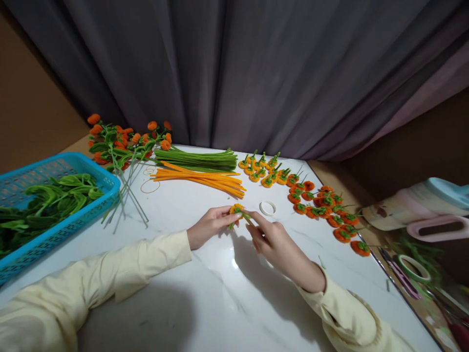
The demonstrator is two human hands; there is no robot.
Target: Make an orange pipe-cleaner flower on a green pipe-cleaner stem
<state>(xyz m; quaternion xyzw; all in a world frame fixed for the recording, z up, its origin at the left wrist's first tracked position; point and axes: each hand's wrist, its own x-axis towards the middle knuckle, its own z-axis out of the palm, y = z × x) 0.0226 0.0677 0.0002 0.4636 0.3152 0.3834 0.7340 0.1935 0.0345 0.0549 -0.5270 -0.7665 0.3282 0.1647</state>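
Over the middle of the white table, my left hand (pixel 210 225) pinches a small yellow pipe-cleaner flower (pixel 236 209) with green at its base. My right hand (pixel 271 239) is closed on a green pipe-cleaner stem (pixel 246 215) at the flower's underside, its index finger reaching along it. The fingers partly hide where green and yellow meet. Just beyond my hands lie a bundle of orange-yellow pipe cleaners (pixel 201 180) and a bundle of green pipe cleaners (pixel 198 160). A white tape ring (pixel 268 208) rests right of the flower.
Yellow flower heads (pixel 267 181) and orange flower heads (pixel 342 234) lie in groups at the right. A blue basket (pixel 110 188) of green leaves stands left, beside stemmed orange flowers (pixel 120 142). Green tape (pixel 414 269), pink-handled scissors (pixel 405 281) and a large cup (pixel 414 205) sit off the right edge.
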